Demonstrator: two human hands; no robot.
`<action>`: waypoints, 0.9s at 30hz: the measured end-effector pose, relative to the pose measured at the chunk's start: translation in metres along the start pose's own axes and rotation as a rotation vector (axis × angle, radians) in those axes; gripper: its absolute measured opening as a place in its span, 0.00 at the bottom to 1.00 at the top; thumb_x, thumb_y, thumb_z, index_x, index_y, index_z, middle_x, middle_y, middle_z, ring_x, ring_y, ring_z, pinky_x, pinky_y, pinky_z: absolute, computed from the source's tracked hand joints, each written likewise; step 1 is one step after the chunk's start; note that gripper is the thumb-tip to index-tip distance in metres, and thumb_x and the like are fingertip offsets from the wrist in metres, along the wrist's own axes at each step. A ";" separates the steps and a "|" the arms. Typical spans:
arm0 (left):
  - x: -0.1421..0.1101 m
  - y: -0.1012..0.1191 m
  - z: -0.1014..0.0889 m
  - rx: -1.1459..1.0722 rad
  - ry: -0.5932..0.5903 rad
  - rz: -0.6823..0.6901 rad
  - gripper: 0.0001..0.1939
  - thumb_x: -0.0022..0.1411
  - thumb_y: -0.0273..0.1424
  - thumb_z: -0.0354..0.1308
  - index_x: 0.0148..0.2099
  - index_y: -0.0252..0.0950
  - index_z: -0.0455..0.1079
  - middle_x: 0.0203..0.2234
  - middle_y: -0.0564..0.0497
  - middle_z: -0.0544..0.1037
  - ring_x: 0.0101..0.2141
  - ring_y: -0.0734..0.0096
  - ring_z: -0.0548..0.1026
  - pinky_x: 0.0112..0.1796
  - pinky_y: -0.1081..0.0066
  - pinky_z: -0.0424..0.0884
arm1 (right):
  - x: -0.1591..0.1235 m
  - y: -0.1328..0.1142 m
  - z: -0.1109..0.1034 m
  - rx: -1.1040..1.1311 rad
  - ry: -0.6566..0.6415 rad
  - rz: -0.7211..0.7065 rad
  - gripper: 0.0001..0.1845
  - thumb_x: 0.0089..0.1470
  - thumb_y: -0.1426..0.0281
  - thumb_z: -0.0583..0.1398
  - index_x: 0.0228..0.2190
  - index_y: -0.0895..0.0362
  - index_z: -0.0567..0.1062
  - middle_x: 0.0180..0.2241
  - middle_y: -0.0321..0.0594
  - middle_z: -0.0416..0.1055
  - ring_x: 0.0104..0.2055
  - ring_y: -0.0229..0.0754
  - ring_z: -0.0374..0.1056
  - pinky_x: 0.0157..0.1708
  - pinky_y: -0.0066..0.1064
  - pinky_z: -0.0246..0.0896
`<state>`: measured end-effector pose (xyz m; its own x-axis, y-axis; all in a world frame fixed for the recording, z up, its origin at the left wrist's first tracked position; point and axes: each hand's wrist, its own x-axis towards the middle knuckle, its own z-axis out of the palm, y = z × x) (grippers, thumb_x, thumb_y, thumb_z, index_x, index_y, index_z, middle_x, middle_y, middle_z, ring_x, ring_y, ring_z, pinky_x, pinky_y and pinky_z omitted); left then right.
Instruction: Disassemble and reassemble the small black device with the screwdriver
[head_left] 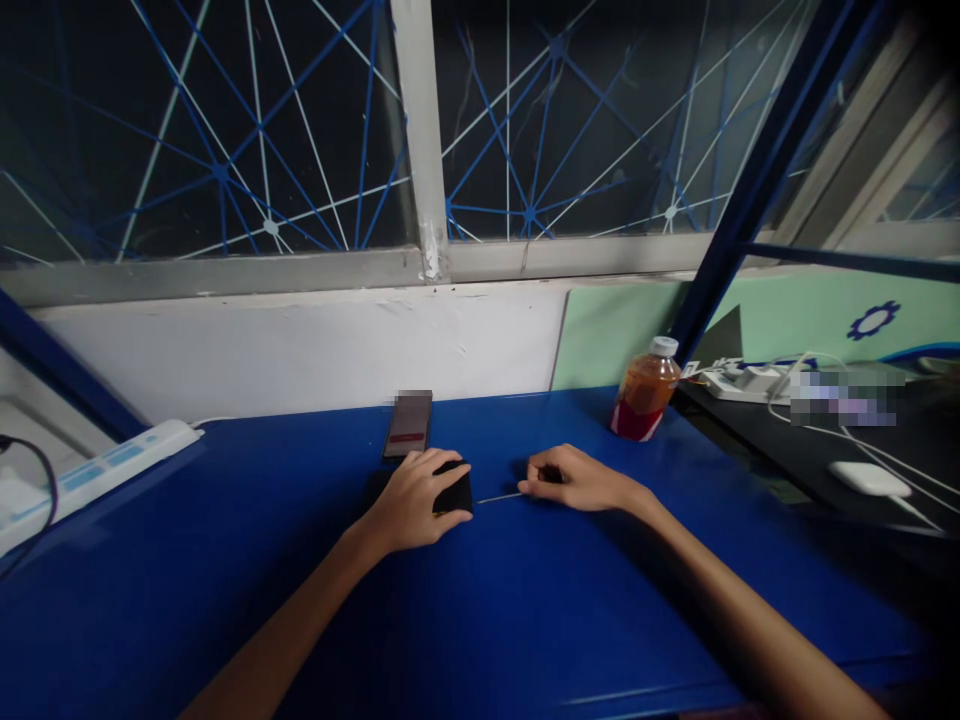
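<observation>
My left hand (421,500) lies over a small black box-like object (454,488) on the blue table, its fingers and thumb spread around the sides. Much of that object is hidden under the palm. To the right, my right hand (574,478) is closed in a pinch on a thin, pale, stick-like piece (499,497). The piece's free end points left toward the black object; whether the two touch I cannot tell. Just beyond my left hand stands a phone (409,424) with a lit screen, tilted up near the wall.
A capped bottle of orange-brown drink (646,390) stands at the back right. A white power strip (112,470) lies at the left edge. On the black surface at right are cables, a second power strip (750,382) and a white charger-like block (870,478). Blue frame posts rise on both sides.
</observation>
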<state>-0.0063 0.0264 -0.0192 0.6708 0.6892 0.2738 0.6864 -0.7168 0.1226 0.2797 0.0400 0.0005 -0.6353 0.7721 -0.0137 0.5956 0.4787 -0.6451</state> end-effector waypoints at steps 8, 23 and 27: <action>-0.002 -0.001 0.001 -0.010 0.024 0.003 0.28 0.60 0.44 0.59 0.60 0.41 0.65 0.54 0.42 0.70 0.52 0.49 0.68 0.50 0.49 0.65 | -0.002 -0.001 -0.001 -0.072 -0.007 -0.022 0.21 0.47 0.51 0.65 0.23 0.58 0.72 0.22 0.31 0.65 0.23 0.33 0.55 0.24 0.27 0.45; -0.001 0.001 0.001 0.020 0.048 0.005 0.26 0.61 0.42 0.59 0.60 0.40 0.64 0.54 0.42 0.70 0.52 0.50 0.68 0.50 0.49 0.65 | -0.004 -0.003 -0.004 -0.135 0.025 -0.013 0.20 0.54 0.52 0.60 0.26 0.57 0.74 0.22 0.34 0.68 0.24 0.35 0.58 0.25 0.29 0.45; -0.002 0.001 0.000 0.019 0.044 0.003 0.26 0.61 0.41 0.59 0.59 0.39 0.65 0.54 0.41 0.70 0.53 0.50 0.68 0.51 0.49 0.64 | -0.003 -0.001 -0.002 -0.122 0.024 -0.017 0.24 0.48 0.48 0.63 0.22 0.58 0.72 0.20 0.32 0.64 0.22 0.33 0.55 0.24 0.28 0.44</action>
<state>-0.0065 0.0241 -0.0198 0.6601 0.6817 0.3154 0.6902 -0.7162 0.1034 0.2824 0.0378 0.0027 -0.6347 0.7726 0.0156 0.6413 0.5379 -0.5472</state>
